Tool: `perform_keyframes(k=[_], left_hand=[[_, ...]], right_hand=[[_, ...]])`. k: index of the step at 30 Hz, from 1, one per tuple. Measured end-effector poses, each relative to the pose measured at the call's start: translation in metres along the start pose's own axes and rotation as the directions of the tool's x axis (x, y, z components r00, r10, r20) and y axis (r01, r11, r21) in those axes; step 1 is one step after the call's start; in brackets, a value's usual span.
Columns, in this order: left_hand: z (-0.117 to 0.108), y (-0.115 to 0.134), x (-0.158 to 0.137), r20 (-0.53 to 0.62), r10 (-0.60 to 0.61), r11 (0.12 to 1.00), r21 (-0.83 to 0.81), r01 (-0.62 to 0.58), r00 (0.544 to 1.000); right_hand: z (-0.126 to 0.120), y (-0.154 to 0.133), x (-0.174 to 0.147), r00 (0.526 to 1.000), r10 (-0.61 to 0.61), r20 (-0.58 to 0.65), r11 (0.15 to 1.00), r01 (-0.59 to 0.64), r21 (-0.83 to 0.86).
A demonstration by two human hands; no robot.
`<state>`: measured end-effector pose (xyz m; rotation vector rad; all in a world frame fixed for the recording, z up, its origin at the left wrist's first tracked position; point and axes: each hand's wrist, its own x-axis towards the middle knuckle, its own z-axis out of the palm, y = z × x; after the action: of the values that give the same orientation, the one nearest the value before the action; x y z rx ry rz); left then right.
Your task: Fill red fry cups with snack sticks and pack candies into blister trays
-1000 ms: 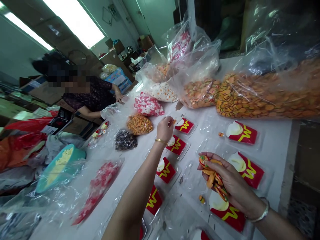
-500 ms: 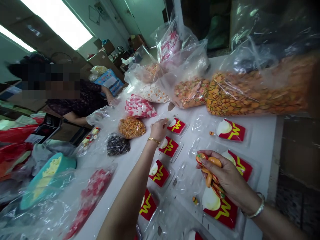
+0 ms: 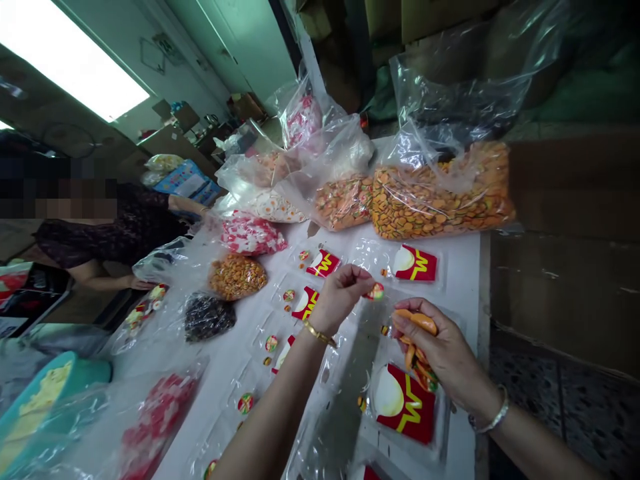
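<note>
My left hand [image 3: 345,297] pinches a small pizza-like disc [image 3: 376,291] in red, green and yellow between thumb and fingertips. It hovers over the right-hand row of clear plastic trays. Close by on the right, my right hand [image 3: 443,347] is closed round a handful of orange-backed discs [image 3: 417,347]. Beneath it sits a tray with a red packet [image 3: 410,407] marked with a yellow zigzag and a white mound. A tiny burger-like piece [image 3: 362,403] lies beside that packet. In the left row, trays hold similar packets, and a round disc [image 3: 303,255] shows in the farthest one.
A large bag of orange pieces [image 3: 440,200] stands at the table's far right. Several smaller bags, including a pink-and-white one [image 3: 253,233] and a dark one [image 3: 207,317], line the left. A teal basin [image 3: 90,373] stands lower left. A co-worker [image 3: 110,233] sits across.
My left hand has moved from the far left-row tray to the right row, now visibly with a disc in its fingers. My right hand keeps its handful. The view has turned right.
</note>
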<state>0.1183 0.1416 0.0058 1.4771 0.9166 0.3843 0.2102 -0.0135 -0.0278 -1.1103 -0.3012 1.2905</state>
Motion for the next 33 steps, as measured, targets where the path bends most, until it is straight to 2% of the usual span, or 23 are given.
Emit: perform_keyframes(k=[2,4,7,9,11,14,16,17,21,24,26,28,30,33], left_hand=[[0.002,-0.004,0.029,-0.109,0.084,0.991,0.116,-0.071,0.990],[0.006,-0.010,0.055,-0.172,0.152,0.963,0.246,-0.107,0.973],[0.014,-0.020,0.082,-0.160,0.213,0.893,0.432,-0.126,0.964],[0.019,-0.025,0.089,-0.127,0.250,0.813,0.566,-0.137,0.960],[0.023,-0.028,0.091,-0.097,0.305,0.689,0.709,-0.150,0.947],[0.028,-0.027,0.084,-0.002,0.389,0.418,0.891,-0.175,0.921],[0.030,-0.024,0.076,0.101,0.396,0.251,0.944,-0.213,0.913],[0.030,-0.023,0.070,0.145,0.396,0.198,0.951,-0.239,0.906],[0.030,-0.023,0.051,0.186,0.408,0.143,0.954,-0.264,0.894],[0.028,-0.026,0.047,0.255,0.355,0.099,0.946,-0.308,0.899],[0.027,-0.025,0.048,0.295,0.331,0.106,0.932,-0.346,0.896],[0.028,-0.019,0.045,0.262,0.353,0.185,0.921,-0.342,0.898],[0.031,-0.010,0.034,0.215,0.365,0.358,0.866,-0.349,0.906],[0.040,0.001,-0.002,0.256,0.241,0.695,0.628,-0.351,0.936]], right_hand=[[-0.011,-0.006,-0.002,0.999,0.047,-0.022,0.996,-0.045,0.077],[-0.022,-0.010,-0.004,0.995,0.091,-0.034,0.989,-0.086,0.121],[-0.032,-0.012,-0.007,0.989,0.149,-0.026,0.981,-0.144,0.133],[-0.034,-0.012,-0.008,0.984,0.178,-0.007,0.976,-0.176,0.128],[-0.034,-0.012,-0.008,0.983,0.184,0.000,0.975,-0.183,0.130],[-0.032,-0.013,-0.006,0.985,0.175,-0.002,0.974,-0.173,0.147],[-0.031,-0.014,-0.005,0.988,0.158,0.001,0.972,-0.155,0.178],[-0.031,-0.014,-0.004,0.990,0.144,-0.001,0.970,-0.141,0.197],[-0.030,-0.012,-0.003,0.993,0.117,-0.023,0.962,-0.107,0.251],[-0.029,-0.009,-0.005,0.992,0.121,-0.027,0.956,-0.110,0.270],[-0.030,-0.007,-0.007,0.993,0.114,-0.031,0.956,-0.101,0.276],[-0.032,-0.007,-0.009,0.994,0.108,-0.035,0.958,-0.095,0.272],[-0.035,-0.007,-0.012,0.994,0.100,-0.037,0.961,-0.087,0.261],[-0.036,-0.006,-0.018,0.996,0.092,-0.017,0.968,-0.085,0.235]])
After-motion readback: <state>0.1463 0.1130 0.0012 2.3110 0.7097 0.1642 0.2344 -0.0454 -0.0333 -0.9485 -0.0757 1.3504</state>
